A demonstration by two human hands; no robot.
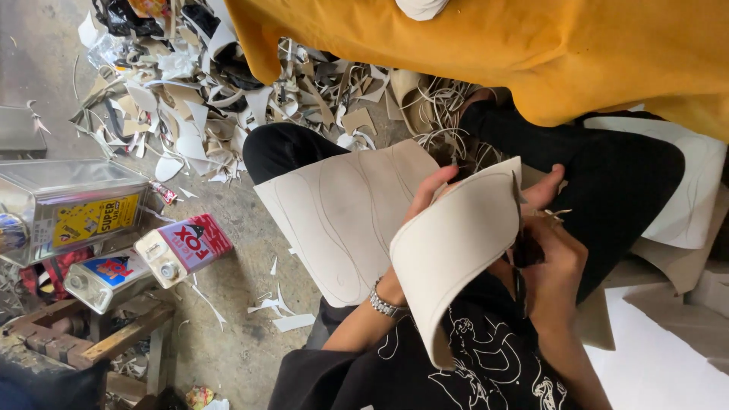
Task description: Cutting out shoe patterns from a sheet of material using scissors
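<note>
Item: cream, curled sheet of thin leather-like material (448, 250), over my lap, above a flat marked sheet (342, 212). Light, floppy, bends easily; best held at the edge. My left hand (425, 201) pinches its upper edge; my right hand (550, 254) is closed on dark scissors (524, 247).

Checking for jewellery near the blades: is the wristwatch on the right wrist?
No, the metal watch sits on the left hand's wrist, which holds the cream sheet; the right hand has none.

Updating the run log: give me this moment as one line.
left hand: holds curled cream sheet | right hand: grips scissors at sheet edge | lap: marked sheet | floor: offcuts, tins
</note>
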